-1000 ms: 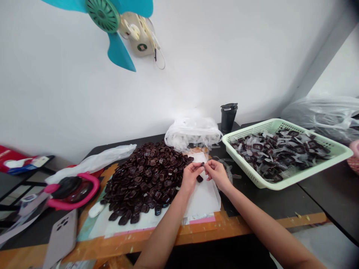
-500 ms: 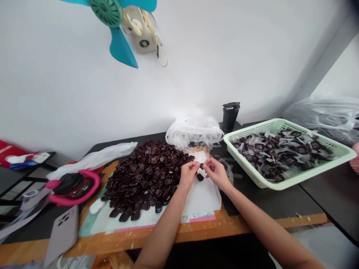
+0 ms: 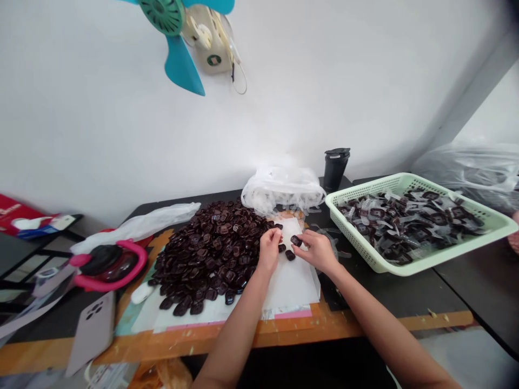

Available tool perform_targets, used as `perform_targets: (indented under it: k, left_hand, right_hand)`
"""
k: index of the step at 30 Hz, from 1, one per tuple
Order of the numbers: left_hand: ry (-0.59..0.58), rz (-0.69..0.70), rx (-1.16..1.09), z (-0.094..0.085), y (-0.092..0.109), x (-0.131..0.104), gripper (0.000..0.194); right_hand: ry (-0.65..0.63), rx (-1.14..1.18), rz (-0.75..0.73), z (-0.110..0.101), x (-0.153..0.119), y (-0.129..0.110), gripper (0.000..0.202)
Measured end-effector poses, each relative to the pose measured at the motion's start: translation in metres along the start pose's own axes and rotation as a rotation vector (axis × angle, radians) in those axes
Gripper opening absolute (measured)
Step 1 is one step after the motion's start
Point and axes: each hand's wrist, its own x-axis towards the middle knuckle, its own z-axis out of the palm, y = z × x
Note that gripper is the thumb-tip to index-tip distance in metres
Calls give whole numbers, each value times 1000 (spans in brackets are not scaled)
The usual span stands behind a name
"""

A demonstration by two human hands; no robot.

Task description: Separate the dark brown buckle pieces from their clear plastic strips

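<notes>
A large pile of dark brown glossy pieces (image 3: 211,254) lies on paper at the middle of the table. At the pile's right edge, my left hand (image 3: 269,249) has its fingers pinched together; what they hold, if anything, is too small to make out. Between thumb and fingers, my right hand (image 3: 318,249) grips one dark piece (image 3: 296,241) above the white paper (image 3: 298,283). Two loose dark pieces, one of them nearer me (image 3: 290,255), lie on that paper between the hands.
A pale green basket (image 3: 375,263) of dark pieces with clear strips stands right. Behind are a white plastic bag (image 3: 284,186) and a black cup (image 3: 336,168). A phone (image 3: 92,329) and a pink-handled jug (image 3: 111,267) lie left. A blue fan (image 3: 182,62) hangs above.
My hands have moved apart. My right hand now holds a dark piece clear of my left, and another loose piece shows on the paper. The view has shifted slightly.
</notes>
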Motion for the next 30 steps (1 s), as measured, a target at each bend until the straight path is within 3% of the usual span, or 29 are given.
perform_targets:
  k: [5,9,12,15,18,21,23,26,30]
  left_hand:
    - [-81,-12,1,1,4,0,27]
    - [-157,112,213,-3,14,-2,22]
    - [-346,213,463,-8,21,-6,14]
    - [-558,244,655,-12,24,-13,15]
    - [-589,258,743,-13,20,-15,19]
    - [-508,255,747,-12,11,-10,12]
    - [-401,204,707,-12,5,-6,4]
    - [-252,48,513,-10,0,0,13]
    - [-147,-151,124,-6,7,2,27]
  right_hand:
    - [-12,238,53,-4,3,3,20]
    - [260,765,233,-21,9,14,44]
    - [362,936,319,-34,15,25,57]
    - [182,737,357,-34,16,36,41]
    - [-155,335,260,-30,13,43,21]
    - [-394,-7,185,-30,8,46,10]
    - [-469,-114,158,-32,7,46,7]
    - [-501,-171,118,-33,6,43,8]
    - [-482,-239,64,-26,5,34,15]
